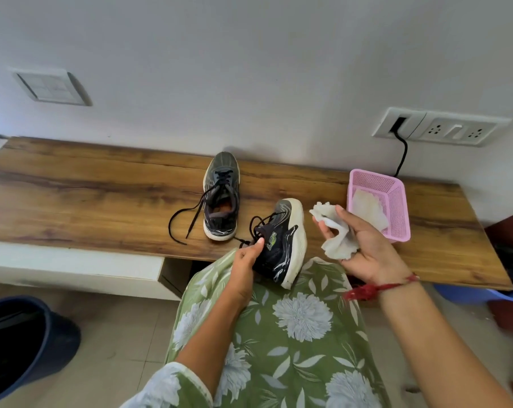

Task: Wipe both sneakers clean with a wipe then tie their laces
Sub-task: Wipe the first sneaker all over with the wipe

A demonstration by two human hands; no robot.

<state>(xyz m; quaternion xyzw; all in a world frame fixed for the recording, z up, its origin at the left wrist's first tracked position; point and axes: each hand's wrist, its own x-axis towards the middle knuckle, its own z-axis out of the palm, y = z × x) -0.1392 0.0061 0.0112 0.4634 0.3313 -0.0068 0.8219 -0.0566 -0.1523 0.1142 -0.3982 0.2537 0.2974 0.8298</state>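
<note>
The left hand (245, 262) gripped the nearer sneaker (281, 245) at its collar, the thumb pressed on the dark mesh upper beside a small green logo. This shoe was turned on its side, with its thick white rubber sole facing right, its toe over the front edge of the wooden shelf (102, 195) and its heel above the person's lap. The right hand (364, 245), palm up just right of that sole and not touching it, held a crumpled white wipe (337, 240) between curled fingers and thumb; the wipe looked soft and ruffled at its edges. A frayed red thread (376, 288) circled the right wrist. Below both hands spread a green garment (293, 334) printed with pale flowers and leaves. The 2nd sneaker (222, 195) stood upright on the shelf, toe toward the wall, with its black laces (184, 219) untied and trailing left in loose loops over the grained brown board. To the right, 1 pink plastic mesh basket (396, 207), rectangular, sat on the shelf with a 2nd white wipe (367, 207) lying flat inside. On the white wall were 1 socket plate (437, 128) with a black cable (402, 157) hanging from it and 1 switch plate (53, 86) to the left. A dark blue rounded bin (22, 343) stood on the tiled floor at the lower left.
</note>
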